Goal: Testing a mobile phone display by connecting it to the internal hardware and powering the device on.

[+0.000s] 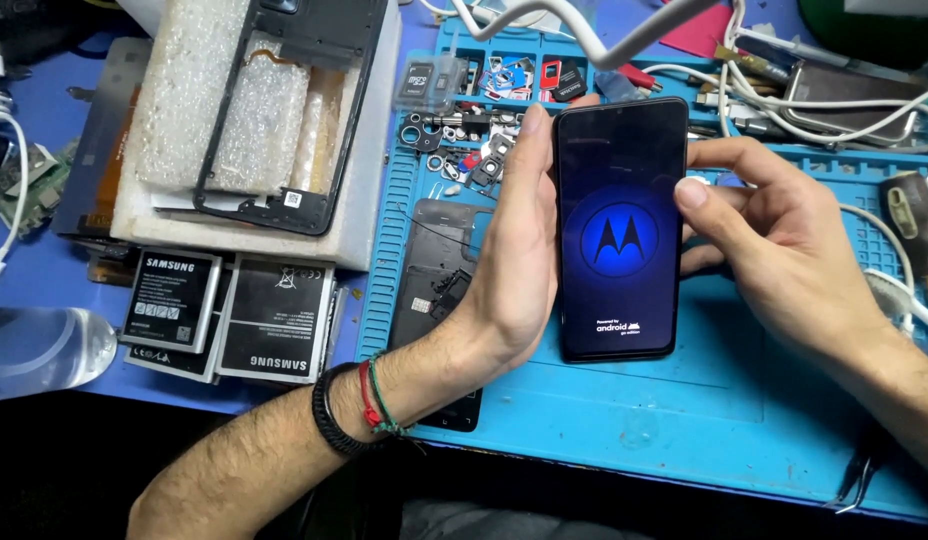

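Left forearm with wrist bands [356, 410], both hands, left [509, 270], right [774, 250], gripping upright lit smartphone [618, 230], above blue mat [684, 410]

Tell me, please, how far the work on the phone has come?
Done, it seems: the phone is closed up and its screen is lit with a start-up logo. In hand: the left hand holds it upright, and the right hand has its thumb on the side edge. Left: a black back cover and loose small parts lie on the blue mat.
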